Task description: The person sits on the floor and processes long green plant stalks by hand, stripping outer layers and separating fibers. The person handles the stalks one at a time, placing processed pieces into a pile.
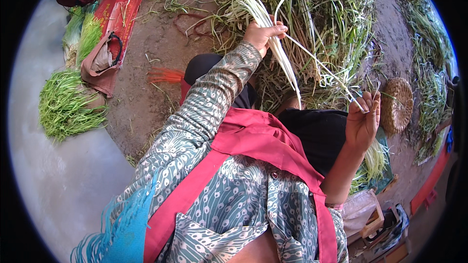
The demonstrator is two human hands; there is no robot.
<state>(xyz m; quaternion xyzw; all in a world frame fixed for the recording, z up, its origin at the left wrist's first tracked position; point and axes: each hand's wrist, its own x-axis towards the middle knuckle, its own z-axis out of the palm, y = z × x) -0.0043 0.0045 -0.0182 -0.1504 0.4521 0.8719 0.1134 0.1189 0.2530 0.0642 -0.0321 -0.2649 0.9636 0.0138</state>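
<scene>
My left hand point(266, 36) is closed around a small bunch of pale green-white plant stalks point(283, 56), in front of a large heap of long leafy stalks point(336, 18). One thin pale stalk point(321, 66) runs from that hand down to my right hand point(363, 117), whose thumb and fingertips pinch its end. A thin curled strand also shows at the right fingertips. The right palm is turned up, beside a round woven straw stool point(397, 106).
Bright green stalks point(69, 104) lie in a pile at the left, near a red printed sheet point(119, 18) and a brownish-pink bag point(98, 65). Orange strands point(166, 75) lie by my knee. More pale-green stalks point(374, 160) and a wooden box point(373, 221) are at lower right.
</scene>
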